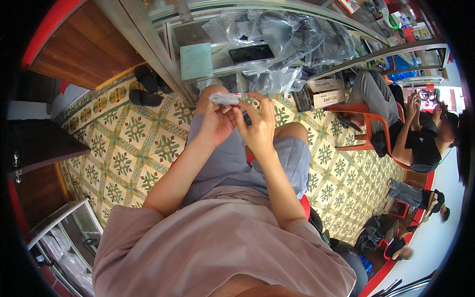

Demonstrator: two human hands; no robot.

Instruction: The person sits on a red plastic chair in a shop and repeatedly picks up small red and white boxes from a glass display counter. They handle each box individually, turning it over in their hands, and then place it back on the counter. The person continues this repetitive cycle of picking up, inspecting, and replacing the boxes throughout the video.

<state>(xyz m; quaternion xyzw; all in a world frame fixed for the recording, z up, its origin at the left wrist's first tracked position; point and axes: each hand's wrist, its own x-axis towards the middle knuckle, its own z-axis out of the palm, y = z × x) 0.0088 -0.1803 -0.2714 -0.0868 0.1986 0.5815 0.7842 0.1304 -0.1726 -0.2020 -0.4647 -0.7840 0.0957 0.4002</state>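
Note:
Above my lap, a small clear plastic bag (225, 99) with a thin red edge is between my two hands. My left hand (217, 123) is closed on its lower side, palm partly up. At the bag's right end, the fingers of my right hand (258, 121) are bent, thumb and fingertips by the red edge; they appear to pinch it. What the bag contains is too small to make out. Beyond my hands, a black phone (251, 54) lies on the glass case, with a pale green square box (196, 62) to its left.
Crumpled clear plastic bags (321, 42) cover the case's right part. Cardboard boxes (324, 94) stand on the floor beside it. Black sandals (145, 93) lie at the left. At the right, a person (420, 141) sits on an orange chair (363, 126); others are farther off.

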